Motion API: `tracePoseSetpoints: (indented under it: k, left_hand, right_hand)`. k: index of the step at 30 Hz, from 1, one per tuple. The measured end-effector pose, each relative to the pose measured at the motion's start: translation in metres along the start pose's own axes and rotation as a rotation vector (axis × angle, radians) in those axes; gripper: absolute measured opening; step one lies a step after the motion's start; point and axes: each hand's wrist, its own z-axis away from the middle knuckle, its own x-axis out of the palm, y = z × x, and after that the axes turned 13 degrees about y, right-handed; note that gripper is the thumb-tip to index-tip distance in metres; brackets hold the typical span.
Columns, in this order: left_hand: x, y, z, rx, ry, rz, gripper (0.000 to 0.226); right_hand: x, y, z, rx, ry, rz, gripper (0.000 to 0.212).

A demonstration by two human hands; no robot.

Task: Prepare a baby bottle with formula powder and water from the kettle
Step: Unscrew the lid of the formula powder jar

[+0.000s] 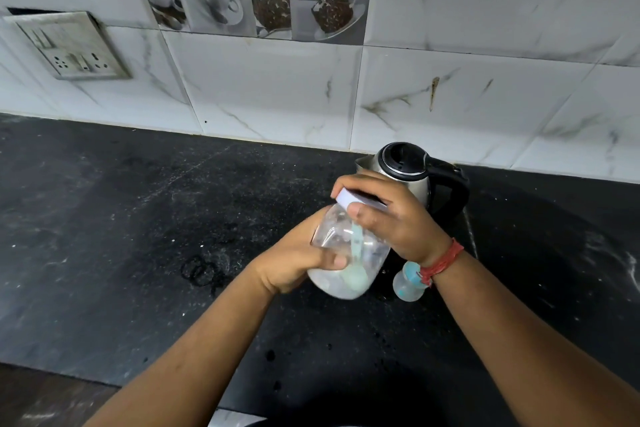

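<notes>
The left hand [294,265] wraps around the lower body of a clear plastic jar [349,253], thumb lying across its near side and fingers curled behind it. The jar is held tilted above the black surface [138,218], its top leaning away and to the left. The right hand [384,218] comes over from the right and grips the jar's white lid [353,199], thumb on the near edge and fingers curled over the far side. A red thread band [445,262] circles the right wrist. Inside the jar, white formula powder [332,284] sits at the bottom with a pale green scoop [356,263] standing in it. The baby bottle [408,282] stands on the surface just below the right wrist, partly hidden by it. The steel kettle [412,173] stands behind the hands, near the tiled wall [346,90].
</notes>
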Motion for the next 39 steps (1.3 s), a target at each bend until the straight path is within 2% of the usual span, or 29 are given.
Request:
tracePoseSetpoints:
  k: [3, 7, 10, 13, 16, 17, 19, 21, 22, 25, 28, 33, 37, 39]
  left_hand:
    - [0.003, -0.001, 0.011, -0.088, -0.05, 0.169, 0.09]
    - [-0.006, 0.004, 0.01, -0.07, 0.036, 0.085, 0.092]
    - [-0.017, -0.001, 0.005, -0.064, 0.121, 0.019, 0.091]
    - [-0.022, -0.006, 0.005, -0.069, 0.151, -0.019, 0.093]
    - [-0.022, -0.006, 0.004, -0.069, 0.179, -0.031, 0.093]
    - [-0.022, -0.006, 0.004, -0.068, 0.177, -0.028, 0.093]
    - [-0.022, -0.006, 0.003, -0.07, 0.182, -0.017, 0.093]
    - [-0.023, -0.006, 0.003, -0.072, 0.197, -0.009, 0.092]
    - [-0.022, -0.005, 0.004, -0.072, 0.2, -0.008, 0.092]
    - [-0.021, -0.003, 0.004, -0.068, 0.203, -0.007, 0.093]
    - [-0.02, -0.002, 0.003, -0.073, 0.203, -0.007, 0.093]
    - [-0.019, -0.002, 0.003, -0.076, 0.205, -0.006, 0.092]
    - [-0.02, -0.001, 0.004, -0.072, 0.206, -0.015, 0.092]
    - [-0.02, -0.001, 0.004, -0.073, 0.203, -0.018, 0.092]
  right_hand:
    - [-0.01, -0.014, -0.012, -0.074, -0.153, 0.022, 0.04]
    - [-0.017, -0.015, -0.022, -0.007, -0.283, 0.112, 0.048]
    - [-0.024, -0.009, -0.023, 0.031, -0.313, 0.206, 0.052]
    - [-0.023, -0.008, -0.021, 0.102, -0.268, 0.251, 0.049]
    - [-0.019, -0.009, -0.018, 0.159, -0.187, 0.316, 0.062]
    - [-0.018, -0.008, -0.016, 0.175, -0.178, 0.292, 0.06]
    - [-0.018, -0.008, -0.013, 0.255, -0.172, 0.08, 0.05]
    - [-0.02, -0.007, -0.009, 0.331, -0.156, -0.177, 0.056]
    - [-0.019, -0.006, -0.007, 0.336, -0.132, -0.221, 0.058]
    - [-0.013, -0.002, -0.006, 0.338, -0.057, -0.118, 0.053]
    - [-0.009, -0.003, -0.006, 0.347, -0.042, 0.082, 0.066]
    - [-0.008, -0.005, -0.004, 0.404, -0.001, -0.167, 0.058]
    - [-0.009, -0.005, -0.001, 0.44, -0.001, -0.341, 0.061]
    - [-0.01, -0.004, -0.002, 0.45, -0.033, -0.342, 0.064]
